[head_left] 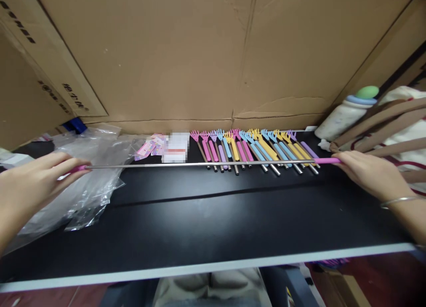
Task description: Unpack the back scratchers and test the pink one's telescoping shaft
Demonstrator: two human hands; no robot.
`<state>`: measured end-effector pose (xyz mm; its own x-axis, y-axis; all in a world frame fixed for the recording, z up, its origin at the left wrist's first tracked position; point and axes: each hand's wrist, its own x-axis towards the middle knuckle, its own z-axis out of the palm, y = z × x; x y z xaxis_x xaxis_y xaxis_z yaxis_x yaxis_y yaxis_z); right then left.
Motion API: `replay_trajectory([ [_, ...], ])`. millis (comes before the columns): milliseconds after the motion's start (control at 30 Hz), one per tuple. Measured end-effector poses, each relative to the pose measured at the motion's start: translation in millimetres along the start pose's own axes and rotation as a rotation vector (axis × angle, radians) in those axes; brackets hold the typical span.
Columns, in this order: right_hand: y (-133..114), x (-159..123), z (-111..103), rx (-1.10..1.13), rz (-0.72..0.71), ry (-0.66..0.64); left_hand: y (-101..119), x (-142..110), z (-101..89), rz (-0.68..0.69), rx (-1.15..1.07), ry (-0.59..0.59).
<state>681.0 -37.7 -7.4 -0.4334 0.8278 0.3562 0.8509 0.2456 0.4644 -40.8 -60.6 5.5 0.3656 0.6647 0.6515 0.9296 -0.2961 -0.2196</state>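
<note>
A pink telescopic back scratcher (199,164) is stretched out long across the view, level above the black table. My left hand (46,176) closes round its pink end at the left, hiding most of that end. At the right, my right hand (369,171) grips the pink handle. Behind the thin metal rod lies a row of collapsed back scratchers (262,147) in pink, blue, yellow and purple, their claw ends toward the cardboard. Clear plastic bags (89,165) lie under and beside my left hand.
Cardboard walls (186,54) enclose the back and left of the table (199,236). Colourful cards (151,146) and a white packet (175,148) lie near the back. A white bottle (346,116) with a green lid and a bag with brown straps (392,125) stand at right.
</note>
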Motion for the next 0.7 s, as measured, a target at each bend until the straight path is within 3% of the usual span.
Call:
replay_trajectory([
  [167,-37.6,23.0,-18.9,0.034,-0.132,0.124,23.0,14.2,8.4,0.206,0.218,0.011],
  [267,-82.6,41.2,-38.0,0.105,-0.244,0.224,53.7,26.3,12.0,0.319,0.234,0.041],
  [400,-129.1,52.1,-59.2,0.202,-0.297,0.317,99.7,38.9,6.7,0.322,0.114,0.110],
  [600,-139.9,46.4,-68.3,0.320,-0.221,0.307,134.5,42.7,-2.2,0.229,-0.010,0.088],
  [700,-151.5,48.7,-76.4,0.341,-0.267,0.327,150.7,45.4,-2.0,0.267,-0.072,0.093],
])
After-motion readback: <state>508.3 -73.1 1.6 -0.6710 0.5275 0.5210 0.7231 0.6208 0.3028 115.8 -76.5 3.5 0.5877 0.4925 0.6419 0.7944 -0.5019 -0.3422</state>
